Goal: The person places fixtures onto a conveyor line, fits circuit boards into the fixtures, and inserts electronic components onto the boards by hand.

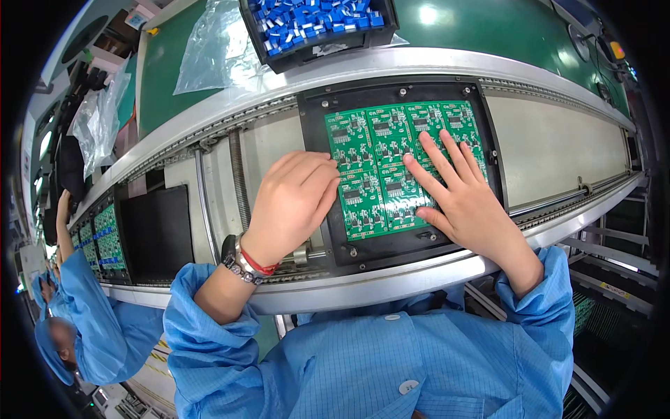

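Note:
A green circuit board panel [391,188], made of several joined boards with small black chips, lies in a black carrier frame [412,253] in front of me. My left hand [293,199] is closed, its fingers bent together and their tips at the panel's left edge. The underside of that grip is hidden. Flat over the panel's right half rests my right hand [457,188], fingers spread and nothing held. Its fingertips and thumb touch the board surface.
The frame sits across conveyor rails [551,237]. Beyond stands a black bin [324,43] of blue components [314,21], beside a clear plastic bag [216,52]. At left, a person in blue [115,332] reaches past another carrier [155,234] with boards [108,237] bearing blue parts.

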Demonstrator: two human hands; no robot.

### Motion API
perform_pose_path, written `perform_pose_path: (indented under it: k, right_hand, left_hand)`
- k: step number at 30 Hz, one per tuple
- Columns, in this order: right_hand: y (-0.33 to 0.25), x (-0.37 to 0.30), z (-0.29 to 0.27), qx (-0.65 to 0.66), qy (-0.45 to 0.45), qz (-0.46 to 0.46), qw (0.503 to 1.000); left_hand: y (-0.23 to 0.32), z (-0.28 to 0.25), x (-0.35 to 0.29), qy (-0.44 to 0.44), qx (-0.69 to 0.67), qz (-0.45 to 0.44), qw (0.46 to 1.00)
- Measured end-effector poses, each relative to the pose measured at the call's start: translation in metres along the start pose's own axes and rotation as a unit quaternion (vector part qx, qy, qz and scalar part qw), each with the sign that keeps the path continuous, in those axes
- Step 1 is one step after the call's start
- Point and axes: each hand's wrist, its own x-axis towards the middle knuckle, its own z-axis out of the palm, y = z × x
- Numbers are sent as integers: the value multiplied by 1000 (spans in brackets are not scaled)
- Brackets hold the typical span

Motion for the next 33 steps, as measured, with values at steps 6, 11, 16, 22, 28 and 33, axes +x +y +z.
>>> perform_pose_path:
  k: [6,11,16,22,28,33]
  right_hand:
    - [0,-1,0,11,12,-3,1000]
    - [1,-2,2,35,41,-9,999]
    - [-3,-3,-22,88,125,-68,986]
    - [-10,-3,0,94,112,-157,977]
    - [5,1,8,82,118,-141,980]
    - [30,2,-16,215,93,-107,966]
  left_hand:
    - [20,-14,7,-58,88,38,994]
    - [37,-24,-6,-189,29,57,980]
    - [42,-32,-16,-267,8,17,963]
    - [27,-40,-3,-298,2,63,952]
    - [20,-34,2,-267,4,146,953]
    - [20,-24,4,-245,61,203,946]
